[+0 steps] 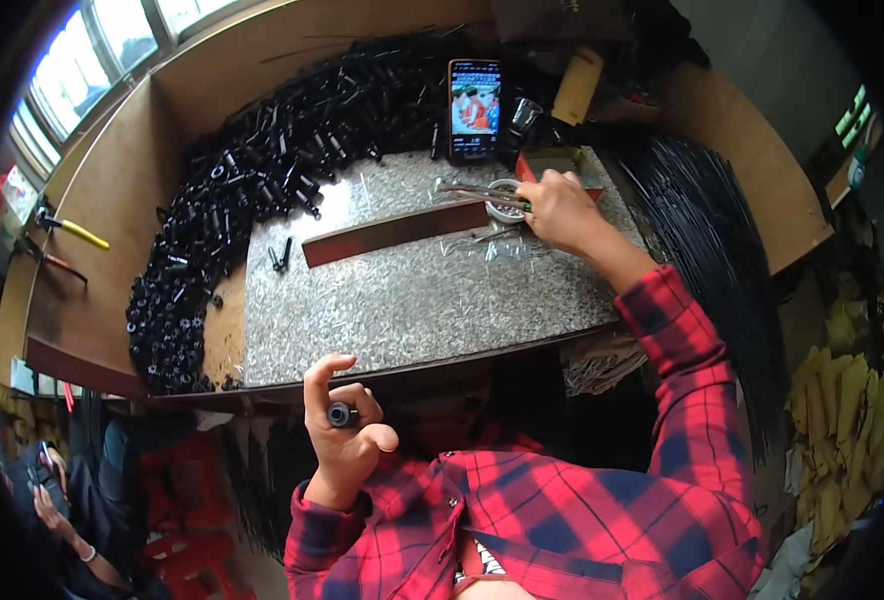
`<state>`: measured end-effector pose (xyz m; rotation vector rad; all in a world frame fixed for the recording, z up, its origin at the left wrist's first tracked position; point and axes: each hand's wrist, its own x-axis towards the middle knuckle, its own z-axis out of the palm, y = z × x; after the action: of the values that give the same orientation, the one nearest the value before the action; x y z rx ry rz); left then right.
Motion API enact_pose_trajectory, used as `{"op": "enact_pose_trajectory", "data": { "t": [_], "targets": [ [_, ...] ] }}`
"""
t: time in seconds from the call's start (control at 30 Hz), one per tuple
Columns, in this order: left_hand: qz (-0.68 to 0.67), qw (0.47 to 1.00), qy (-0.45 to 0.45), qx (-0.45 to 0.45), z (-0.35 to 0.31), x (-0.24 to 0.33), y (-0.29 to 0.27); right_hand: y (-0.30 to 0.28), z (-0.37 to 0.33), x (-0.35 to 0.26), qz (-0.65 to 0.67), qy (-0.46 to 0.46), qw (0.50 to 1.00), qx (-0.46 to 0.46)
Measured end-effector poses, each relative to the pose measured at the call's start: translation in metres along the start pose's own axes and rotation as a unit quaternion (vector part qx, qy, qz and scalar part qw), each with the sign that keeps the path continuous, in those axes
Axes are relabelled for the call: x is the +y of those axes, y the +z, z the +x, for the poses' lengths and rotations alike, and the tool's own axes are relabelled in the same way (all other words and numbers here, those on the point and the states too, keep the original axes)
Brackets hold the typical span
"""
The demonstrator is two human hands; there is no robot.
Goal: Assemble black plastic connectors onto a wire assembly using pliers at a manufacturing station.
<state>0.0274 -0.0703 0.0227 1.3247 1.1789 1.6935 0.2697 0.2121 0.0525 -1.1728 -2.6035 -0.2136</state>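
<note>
My left hand (337, 436) is in front of the table's near edge. Its lower fingers curl around a small black tube (341, 414) whose round end faces up, while the index finger and thumb stand apart. Over the far right of the speckled stone slab (412, 305), my right hand (559, 211) is closed on a long, thin metal tool (477, 190) with two arms; its exact kind is unclear. The tool reaches left across a small white round dish (505, 200) of tiny pieces. Beside it lies a long dark-red bar (397, 233).
Black tubular parts (302, 120) are heaped along the left and back. Two loose black parts (281, 256) lie on the slab. A phone (475, 108) stands at the back, near a red-edged tray (562, 163). Black rods (697, 210) fill the right side. Another person's hand (50, 508) shows lower left.
</note>
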Motion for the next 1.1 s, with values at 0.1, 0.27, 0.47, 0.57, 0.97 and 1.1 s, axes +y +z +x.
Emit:
{"op": "enact_pose_trajectory", "data": {
  "t": [0.1,0.27,0.47,0.57,0.97,1.1],
  "targets": [
    [0.010,1.000,0.005,0.005,-0.001,0.000,0.001,-0.001,0.017,-0.009,-0.026,-0.006,0.998,-0.055],
    [0.002,1.000,-0.005,0.006,-0.001,0.002,0.003,0.015,0.036,-0.003,-0.020,-0.020,0.995,-0.101],
    [-0.003,1.000,-0.008,0.006,0.000,0.001,0.006,0.020,0.042,-0.002,-0.045,-0.025,0.993,-0.107],
    [-0.007,1.000,-0.010,0.006,-0.001,0.000,0.006,0.018,0.041,-0.002,-0.036,-0.030,0.994,-0.096],
    [-0.041,0.999,0.005,0.011,0.000,-0.010,0.003,0.015,0.032,-0.005,0.040,-0.004,0.999,0.035],
    [0.041,0.999,0.004,0.012,0.003,-0.009,0.006,-0.004,0.011,-0.052,0.281,-0.027,0.957,0.072]
  ]
}}
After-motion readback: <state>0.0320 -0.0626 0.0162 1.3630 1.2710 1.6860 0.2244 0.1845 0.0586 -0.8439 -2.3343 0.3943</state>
